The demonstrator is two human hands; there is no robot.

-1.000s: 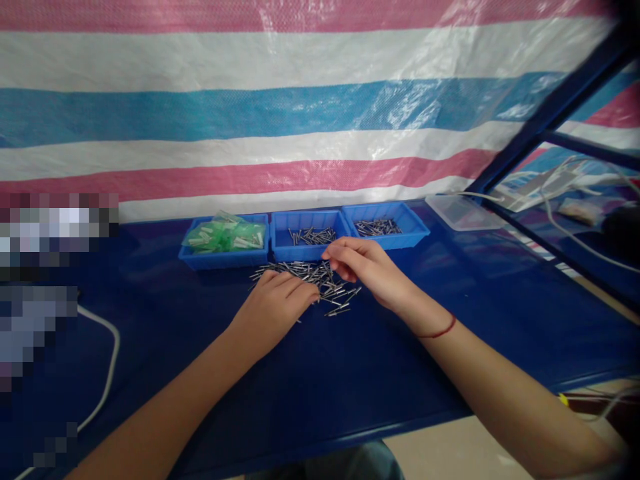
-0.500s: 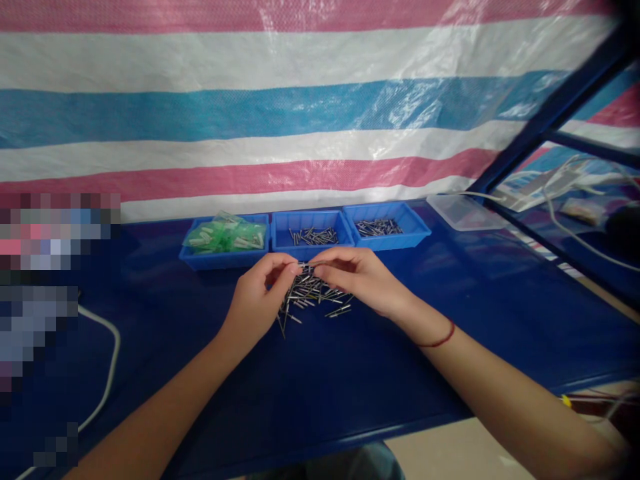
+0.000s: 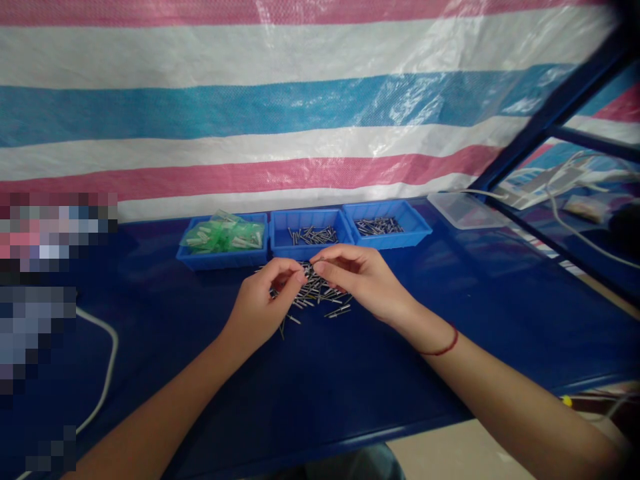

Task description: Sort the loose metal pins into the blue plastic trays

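Note:
A loose pile of blind rivets (image 3: 320,291), silver with thin stems, lies on the blue table beneath my hands. My left hand (image 3: 267,297) is closed in a pinch at the left of the pile; what sits between its fingertips is hidden. Just beside it, my right hand (image 3: 363,280) pinches a small metal piece that looks like a blind rivet, held over the pile. The fingertips of both hands are close together. Behind them stand a blue middle bin (image 3: 309,219) and a blue right bin (image 3: 420,230), each with more rivets inside.
A blue left bin (image 3: 223,261) holds green plastic bags (image 3: 220,235) of light-coloured pieces. A clear plastic lid (image 3: 465,210) lies right of the bins. A white cable (image 3: 113,347) runs along the left of the table (image 3: 320,393). A dark blue frame (image 3: 550,133) rises at the right.
My left fingertips have dropped slightly and shifted right. A rivet that spanned the gap between both hands no longer shows there. My right hand has hardly moved.

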